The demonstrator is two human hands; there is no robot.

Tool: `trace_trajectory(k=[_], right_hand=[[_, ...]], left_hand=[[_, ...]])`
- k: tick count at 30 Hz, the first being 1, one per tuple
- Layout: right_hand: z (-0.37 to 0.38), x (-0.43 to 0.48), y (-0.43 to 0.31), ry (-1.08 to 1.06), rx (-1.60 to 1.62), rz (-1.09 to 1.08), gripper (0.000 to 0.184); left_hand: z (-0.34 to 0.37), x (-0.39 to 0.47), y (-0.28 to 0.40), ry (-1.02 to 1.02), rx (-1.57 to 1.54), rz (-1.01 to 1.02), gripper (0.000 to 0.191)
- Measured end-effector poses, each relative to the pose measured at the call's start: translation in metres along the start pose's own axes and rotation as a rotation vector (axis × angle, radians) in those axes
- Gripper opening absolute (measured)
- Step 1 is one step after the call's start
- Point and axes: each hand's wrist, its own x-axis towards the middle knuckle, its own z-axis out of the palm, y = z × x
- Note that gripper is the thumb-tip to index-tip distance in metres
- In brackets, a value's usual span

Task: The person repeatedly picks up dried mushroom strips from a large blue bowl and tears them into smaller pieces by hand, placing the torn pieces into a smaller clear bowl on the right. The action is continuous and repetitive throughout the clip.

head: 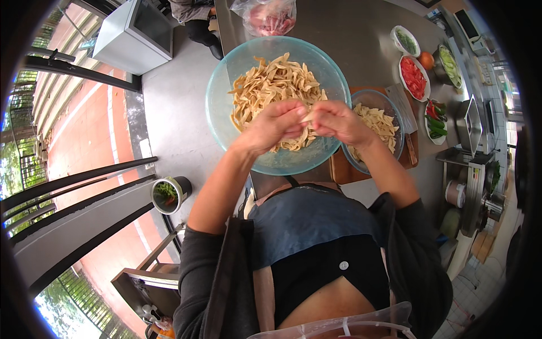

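Over a large translucent blue-green plastic bowl [220,127], both my hands meet at chest height. My left hand [277,125] and my right hand [336,123] pinch one pale strip [309,117] between them, slightly blurred. The bowl holds a heap of similar tan strips [275,84], tofu skin or dough; I cannot tell which. To the right is a smaller clear bowl [348,149], partly behind my right forearm, with more pale strips [377,123] inside. That bowl rests on a wooden cutting board [338,167], beside a cleaver [400,104].
A plastic bag of raw meat [271,19] lies beyond the large bowl on the metal table [338,29]. Plates of cut tomato [413,78] and peppers [436,123] stand right. A bin [186,186] is on the floor at left. Another person [194,17] is at the far left.
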Motion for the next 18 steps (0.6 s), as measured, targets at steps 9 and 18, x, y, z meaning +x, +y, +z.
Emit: trace_trajectory(k=[9, 18], right_hand=[[-0.106, -0.127, -0.027, 0.565, -0.912, 0.301, 0.02], [-0.042, -0.037, 0.011, 0.472, -1.3, 0.033, 0.019]], left_hand=[[0.1, 0.106, -0.122, 0.18, 0.709, 0.231, 0.028], [0.053, 0.055, -0.101, 0.308, 1.379, 0.178, 0.011]])
